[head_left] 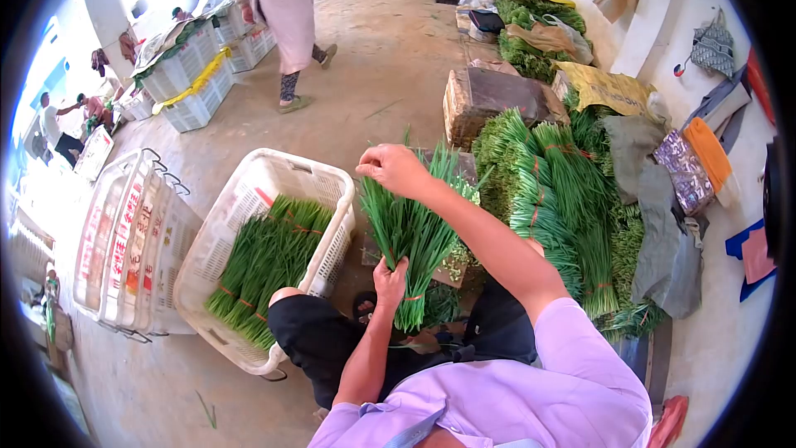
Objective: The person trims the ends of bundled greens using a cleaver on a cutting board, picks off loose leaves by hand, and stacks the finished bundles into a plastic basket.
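Note:
My left hand is wrapped round the lower part of a bundle of chives, held upright over my lap with its long green leaves fanned out at the top. A red band crosses its lower end. My right hand hangs above the leaf tips at the left, its fingers curled and pinched together; whatever is between them is too small to tell. To my left, a white plastic crate holds several banded chive bundles, laid side by side.
A big heap of banded green stalks lies to my right, beside a brown box and grey cloth. Stacked crates with red lettering stand at far left. A person in a pink coat walks on the floor ahead.

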Demonstrator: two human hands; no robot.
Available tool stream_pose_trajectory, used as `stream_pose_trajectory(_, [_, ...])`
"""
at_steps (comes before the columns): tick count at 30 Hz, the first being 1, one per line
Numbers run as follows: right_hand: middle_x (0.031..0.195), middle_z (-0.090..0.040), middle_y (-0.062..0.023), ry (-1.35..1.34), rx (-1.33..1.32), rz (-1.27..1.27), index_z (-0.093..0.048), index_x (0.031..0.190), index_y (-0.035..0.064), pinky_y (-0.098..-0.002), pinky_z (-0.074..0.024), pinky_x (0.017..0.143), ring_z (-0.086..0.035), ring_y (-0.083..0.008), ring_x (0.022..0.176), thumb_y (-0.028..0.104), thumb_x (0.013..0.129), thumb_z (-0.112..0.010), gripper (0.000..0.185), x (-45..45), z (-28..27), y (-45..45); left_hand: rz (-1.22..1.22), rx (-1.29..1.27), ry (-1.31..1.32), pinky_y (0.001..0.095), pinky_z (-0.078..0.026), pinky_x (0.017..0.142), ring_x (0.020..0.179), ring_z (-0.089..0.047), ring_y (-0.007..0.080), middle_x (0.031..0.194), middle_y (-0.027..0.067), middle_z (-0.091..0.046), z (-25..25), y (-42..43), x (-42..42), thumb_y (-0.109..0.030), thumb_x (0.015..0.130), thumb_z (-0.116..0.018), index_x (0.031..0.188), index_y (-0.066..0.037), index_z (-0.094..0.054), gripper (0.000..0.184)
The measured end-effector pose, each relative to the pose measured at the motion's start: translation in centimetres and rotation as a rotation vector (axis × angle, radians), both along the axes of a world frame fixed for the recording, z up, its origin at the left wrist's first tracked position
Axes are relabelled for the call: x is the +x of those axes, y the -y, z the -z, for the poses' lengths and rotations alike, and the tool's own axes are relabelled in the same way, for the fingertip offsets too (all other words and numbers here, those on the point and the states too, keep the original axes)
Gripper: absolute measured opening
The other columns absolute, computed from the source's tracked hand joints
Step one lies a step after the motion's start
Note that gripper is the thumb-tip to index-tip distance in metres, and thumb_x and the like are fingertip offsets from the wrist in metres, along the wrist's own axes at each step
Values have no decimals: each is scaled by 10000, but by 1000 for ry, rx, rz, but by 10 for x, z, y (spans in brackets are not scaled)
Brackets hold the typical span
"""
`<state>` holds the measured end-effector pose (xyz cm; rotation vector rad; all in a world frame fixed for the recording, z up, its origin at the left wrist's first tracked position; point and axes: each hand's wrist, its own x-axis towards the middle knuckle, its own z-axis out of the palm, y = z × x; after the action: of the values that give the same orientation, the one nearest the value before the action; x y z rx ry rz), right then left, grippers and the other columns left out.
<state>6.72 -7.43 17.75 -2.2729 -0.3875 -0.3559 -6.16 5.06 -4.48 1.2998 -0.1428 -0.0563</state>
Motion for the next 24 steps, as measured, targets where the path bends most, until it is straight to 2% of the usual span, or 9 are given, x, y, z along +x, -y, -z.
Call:
stream_pose_trajectory(3, [748,-683,-104,107,-68,-101,-726,909,54,-369,-515,725,-664,-237,764,278,911,-687,228,8,4,2,10,-56,14,226,-448,746,823,-541,43,921,-50,-660,6,0,1,-72,934,-633,1101,-14,-696,188])
stream_pose_trajectory(7, [717,-622,17,-72,797,171,-707,852,47,-249,-456,534,-569,-63,606,155,915,-690,127,-8,-45,37,-10,23,-51,233,-456,764,835,-564,59,935,-30,-674,16,-4,5,-85,926,-633,1085,-6,-695,188])
stream_pose_trajectory(8, [717,-622,17,-82,792,177,-707,852,47,-249,-456,534,-569,-63,606,155,915,-690,127,-25,-48,46,-34,-94,-144,249,-467,758,845,-581,76,941,-13,-680,6,-4,7,-86,915,-637,1069,0,-695,186])
stream_pose_trajectory(10, [737,-636,9,-406,462,-155,-699,961,47,-223,-440,479,-553,-51,558,148,902,-708,117,-69,-43,59,-29,-339,-292,334,-530,789,889,-661,170,992,65,-699,7,-6,15,-111,911,-610,1101,19,-669,238])
stream_pose_trajectory(12, [765,-653,21,-834,398,-418,-671,1128,63,-210,-482,513,-583,-57,568,178,909,-726,254,-100,0,75,31,-456,-447,372,-546,818,914,-676,212,1028,92,-697,-11,-16,22,-135,922,-583,1148,24,-642,283])
stream_pose_trajectory(14, [806,-667,-3,-1064,287,-382,-651,1188,53,-232,-529,575,-629,-76,644,223,902,-742,345,-123,52,96,129,-623,-624,486,-549,930,1012,-683,323,1157,167,-674,-7,-20,27,-216,953,-494,1267,34,-559,407])
stream_pose_trajectory(18, [959,-694,-73,-990,252,-29,-584,1285,-34,-261,-542,645,-642,-103,719,332,910,-732,545,-145,126,84,148,-729,-763,531,-514,980,1106,-643,352,1248,195,-641,-28,-17,21,-290,971,-406,1292,24,-552,471])
stream_pose_trajectory(20, [1092,-678,-115,-828,561,55,-521,1343,-76,-293,-552,777,-659,-151,859,298,916,-723,603,-144,144,57,220,-753,-759,519,-512,986,1119,-639,346,1248,190,-643,-34,-15,19,-295,979,-383,1298,10,-552,473])
stream_pose_trajectory(24, [1198,-647,-145,-501,719,37,-501,1360,-77,-352,-494,971,-620,-213,1085,191,894,-718,580,-132,174,25,146,-639,-655,488,-506,988,1127,-632,315,1279,159,-631,-20,-15,19,-356,1004,-447,1346,-8,-525,494])
